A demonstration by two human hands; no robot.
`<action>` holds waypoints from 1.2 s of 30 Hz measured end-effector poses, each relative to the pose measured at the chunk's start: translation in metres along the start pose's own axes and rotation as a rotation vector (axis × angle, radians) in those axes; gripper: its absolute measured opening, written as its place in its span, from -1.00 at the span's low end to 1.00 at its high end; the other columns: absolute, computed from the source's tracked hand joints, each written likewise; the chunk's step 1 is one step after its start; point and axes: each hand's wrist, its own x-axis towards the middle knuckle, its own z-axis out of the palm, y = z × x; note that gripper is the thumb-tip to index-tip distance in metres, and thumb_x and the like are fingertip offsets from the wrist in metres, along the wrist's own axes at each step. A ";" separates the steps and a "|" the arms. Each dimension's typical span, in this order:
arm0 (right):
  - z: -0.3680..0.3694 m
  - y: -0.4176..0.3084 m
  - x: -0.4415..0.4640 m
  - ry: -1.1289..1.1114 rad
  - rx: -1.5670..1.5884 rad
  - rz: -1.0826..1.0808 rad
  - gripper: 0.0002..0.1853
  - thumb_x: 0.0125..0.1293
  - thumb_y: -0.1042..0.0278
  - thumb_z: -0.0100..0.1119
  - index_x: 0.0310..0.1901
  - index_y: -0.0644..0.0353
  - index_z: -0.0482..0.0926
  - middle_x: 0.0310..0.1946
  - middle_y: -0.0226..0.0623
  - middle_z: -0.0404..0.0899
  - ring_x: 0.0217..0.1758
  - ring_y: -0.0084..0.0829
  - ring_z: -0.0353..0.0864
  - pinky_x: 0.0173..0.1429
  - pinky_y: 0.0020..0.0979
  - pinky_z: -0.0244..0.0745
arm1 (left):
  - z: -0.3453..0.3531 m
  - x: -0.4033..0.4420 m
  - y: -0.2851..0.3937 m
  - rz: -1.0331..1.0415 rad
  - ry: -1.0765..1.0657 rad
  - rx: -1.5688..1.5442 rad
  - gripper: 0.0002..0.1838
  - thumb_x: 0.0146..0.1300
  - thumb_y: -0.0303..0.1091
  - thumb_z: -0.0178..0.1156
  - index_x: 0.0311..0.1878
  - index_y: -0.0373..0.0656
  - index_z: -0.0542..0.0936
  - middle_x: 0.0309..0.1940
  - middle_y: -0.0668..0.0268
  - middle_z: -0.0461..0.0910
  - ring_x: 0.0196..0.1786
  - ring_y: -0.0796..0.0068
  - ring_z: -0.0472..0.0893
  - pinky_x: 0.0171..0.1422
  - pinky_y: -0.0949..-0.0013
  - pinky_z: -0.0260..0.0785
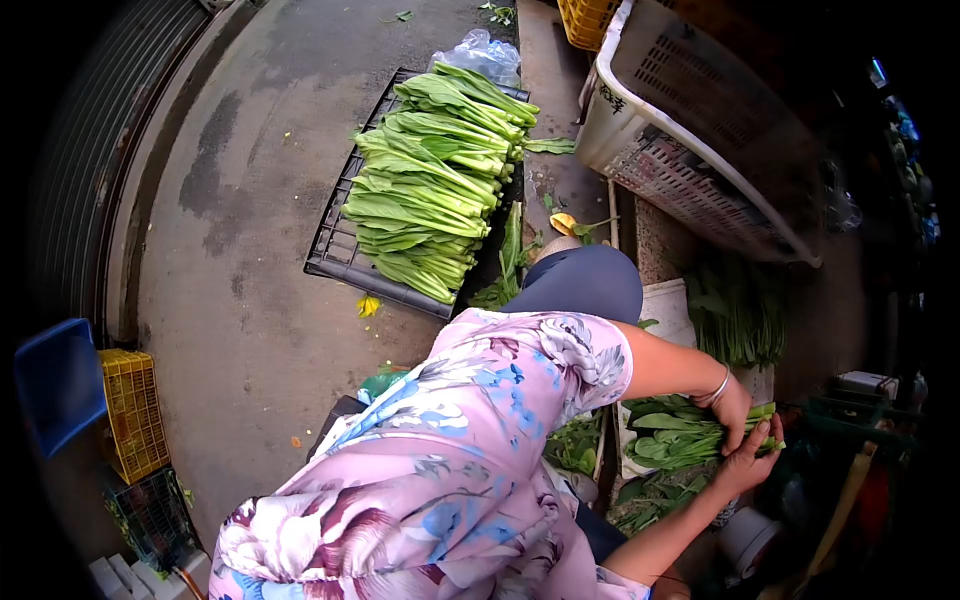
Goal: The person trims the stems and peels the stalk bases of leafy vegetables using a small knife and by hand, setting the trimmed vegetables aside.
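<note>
A bunch of leafy greens (672, 432) lies across at the right, its leaves toward my body and its pale stems toward the far side. My left hand (733, 408), with a bracelet at the wrist, is closed over the stems from above. From below, my right hand (750, 463) grips the same bunch near the cut stem ends, its fingers wrapped round them. The hands are close together. More loose leaves (655, 505) lie under and beside the bunch. Another pile of dark greens (738, 315) sits just beyond my left forearm.
Rows of leafy greens (430, 180) are stacked on a black crate (340, 262) on the pavement. A large white basket (640, 130) stands at the upper right. A yellow crate (135, 410) and a blue bin (58, 385) are at the left. A white bucket (748, 540) stands near my right forearm.
</note>
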 end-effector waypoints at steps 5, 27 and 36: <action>-0.030 0.003 0.000 0.036 0.356 0.193 -0.43 0.28 -0.05 0.00 0.13 0.26 0.34 -0.36 -0.53 0.38 -0.49 -0.71 0.28 -0.47 -0.69 0.21 | 0.002 -0.037 0.015 0.101 0.078 0.065 -0.77 -0.21 -0.59 0.28 -0.37 -0.31 0.57 -0.44 0.18 0.60 -0.39 0.33 0.59 -0.32 0.27 0.47; -0.038 0.034 -0.070 -0.031 0.403 0.514 -0.53 0.26 -0.02 0.03 0.00 0.21 0.47 -0.60 -0.61 0.28 -0.69 -0.79 0.13 -0.72 -0.68 -0.04 | -0.112 -0.401 0.053 -0.607 1.304 1.972 -0.63 0.05 -0.45 0.03 -0.01 0.07 0.41 -0.25 0.27 0.52 -0.07 0.30 0.51 -0.06 0.22 0.24; -0.040 0.037 -0.065 -0.022 0.381 0.523 -0.62 0.25 0.05 0.06 -0.04 0.13 0.51 -0.61 -0.62 0.28 -0.68 -0.80 0.13 -0.70 -0.68 -0.05 | -0.124 -0.407 0.005 -0.700 1.319 1.554 -0.05 -0.21 -0.43 0.28 0.34 -0.08 0.05 0.08 0.08 0.30 0.19 0.16 0.30 0.22 0.20 0.19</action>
